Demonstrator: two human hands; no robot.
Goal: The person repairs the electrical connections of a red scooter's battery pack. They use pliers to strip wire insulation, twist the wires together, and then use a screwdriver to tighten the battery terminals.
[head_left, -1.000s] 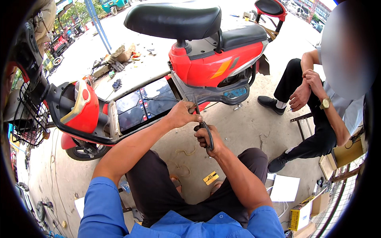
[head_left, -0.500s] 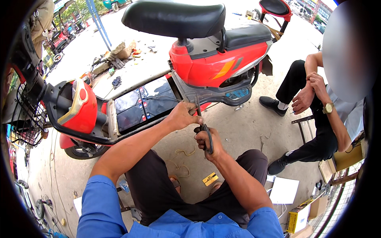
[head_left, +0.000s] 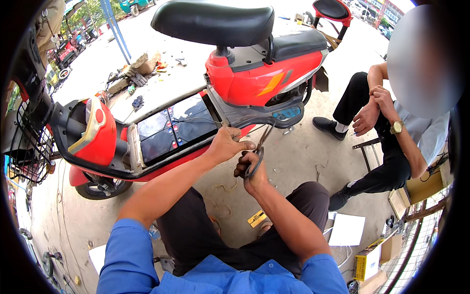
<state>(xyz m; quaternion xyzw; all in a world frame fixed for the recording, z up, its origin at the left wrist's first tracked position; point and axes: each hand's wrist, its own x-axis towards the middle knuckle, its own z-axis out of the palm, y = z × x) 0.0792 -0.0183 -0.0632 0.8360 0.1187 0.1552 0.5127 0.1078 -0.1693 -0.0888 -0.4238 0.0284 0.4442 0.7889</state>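
My right hand [head_left: 254,171] is closed around the dark handles of a pair of scissors [head_left: 264,141], whose blades point up and to the right. Close beside it, my left hand [head_left: 225,145] has thumb and forefinger brought together near the blades. What those fingers pinch, if anything, is too small to make out. Both hands are just in front of a red electric scooter [head_left: 264,81]. In its uncovered footboard lie several black batteries [head_left: 155,137] with red and blue terminals, and a thin dark wire [head_left: 203,118] runs over them toward my left hand.
At the right, another person sits with hands crossed at the wrists [head_left: 374,105]. On the ground are a yellow card [head_left: 256,218], thin cord [head_left: 224,187], white paper [head_left: 346,230] and a yellow box [head_left: 363,267]. Rubble and gloves [head_left: 137,78] lie beyond the scooter.
The scissors have swung from nearly upright to a rightward tilt, their blades now farther from the left fingers. My right hand has turned and risen slightly. The view has shifted a little.
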